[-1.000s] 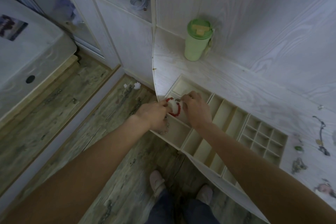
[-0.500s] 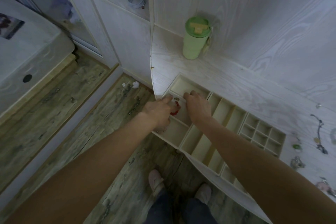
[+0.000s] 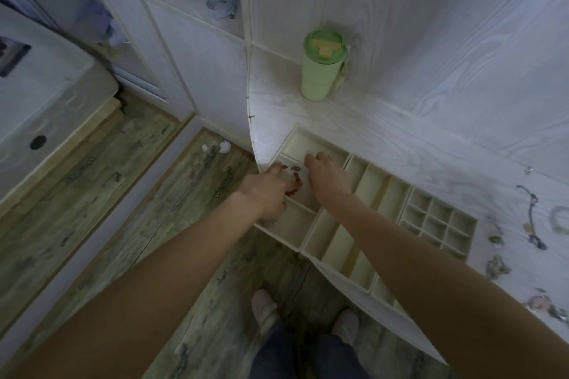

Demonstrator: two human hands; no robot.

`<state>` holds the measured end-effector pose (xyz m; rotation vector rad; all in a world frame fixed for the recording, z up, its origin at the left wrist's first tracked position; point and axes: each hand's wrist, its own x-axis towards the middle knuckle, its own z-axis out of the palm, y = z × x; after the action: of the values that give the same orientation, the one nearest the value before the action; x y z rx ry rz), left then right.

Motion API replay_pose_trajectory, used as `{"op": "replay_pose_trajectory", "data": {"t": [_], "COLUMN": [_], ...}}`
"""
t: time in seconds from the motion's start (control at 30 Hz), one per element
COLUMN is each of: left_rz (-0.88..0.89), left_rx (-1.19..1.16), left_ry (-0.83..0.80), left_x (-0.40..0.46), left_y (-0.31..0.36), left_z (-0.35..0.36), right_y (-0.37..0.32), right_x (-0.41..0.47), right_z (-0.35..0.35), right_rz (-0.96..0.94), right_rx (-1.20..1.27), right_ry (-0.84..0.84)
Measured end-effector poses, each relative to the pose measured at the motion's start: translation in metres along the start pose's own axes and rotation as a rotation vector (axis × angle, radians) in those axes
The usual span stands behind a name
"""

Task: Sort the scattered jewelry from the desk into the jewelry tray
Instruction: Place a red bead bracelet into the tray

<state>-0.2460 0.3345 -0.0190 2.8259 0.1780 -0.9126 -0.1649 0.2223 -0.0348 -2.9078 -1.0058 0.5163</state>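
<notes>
Head view: I am lowering the red bracelet [image 3: 293,184] into the tray [image 3: 381,218] compartment, left hand [image 3: 264,191] and right hand [image 3: 328,177] flanking and pinching it.

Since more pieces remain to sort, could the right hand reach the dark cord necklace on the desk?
Probably yes: the right hand is over the tray, and bare desktop lies between it and the dark cord necklace.

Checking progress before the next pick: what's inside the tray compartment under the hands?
A red bead bracelet lies there between the left hand and right hand, in the jewelry tray. The hands cover part of the bracelet and the compartment floor.
</notes>
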Motion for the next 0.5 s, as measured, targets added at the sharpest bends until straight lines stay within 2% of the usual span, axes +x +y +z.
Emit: {"op": "replay_pose_trajectory", "data": {"t": [0.13,0.27,0.5], "left_rz": [0.001,0.019,0.050], "left_rx": [-0.010,-0.063,-0.082], "left_ry": [0.015,0.187,0.327], "left_x": [-0.002,-0.003,0.005], "left_y": [0.002,0.015,0.097], "left_z": [-0.002,-0.014,-0.040], "right_y": [0.003,0.024,0.109], "right_x": [-0.004,-0.025,-0.090], "right_z": [-0.002,-0.007,-0.022], "right_rz": [0.017,0.083,0.230], "right_rx": [0.062,0.233,0.383], "right_ry": [-0.012,0.044,0.101]}}
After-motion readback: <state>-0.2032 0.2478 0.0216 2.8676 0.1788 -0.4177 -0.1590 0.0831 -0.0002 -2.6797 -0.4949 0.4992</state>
